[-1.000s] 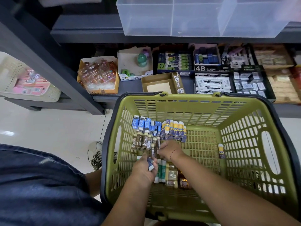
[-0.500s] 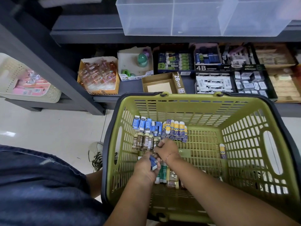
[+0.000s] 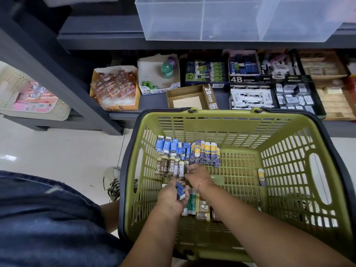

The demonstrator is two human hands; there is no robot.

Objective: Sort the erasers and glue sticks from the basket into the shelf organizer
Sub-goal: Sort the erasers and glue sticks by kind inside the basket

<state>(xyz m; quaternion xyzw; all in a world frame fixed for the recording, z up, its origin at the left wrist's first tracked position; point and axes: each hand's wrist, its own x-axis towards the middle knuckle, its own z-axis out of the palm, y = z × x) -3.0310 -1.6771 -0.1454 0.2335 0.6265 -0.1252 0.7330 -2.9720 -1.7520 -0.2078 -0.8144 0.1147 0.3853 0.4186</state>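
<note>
Left hand [image 3: 172,199] holds blue-white sleeved eraser [image 3: 181,192]: likely light, firm; pinch long sides
Right hand [image 3: 196,175] at brown 2B erasers [image 3: 170,167], grip unclear

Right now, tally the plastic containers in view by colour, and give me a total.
Olive-green slatted plastic shopping basket: 1
Cream perforated plastic basket: 1
Clear plastic divided organizer: 1
Total: 3
</note>
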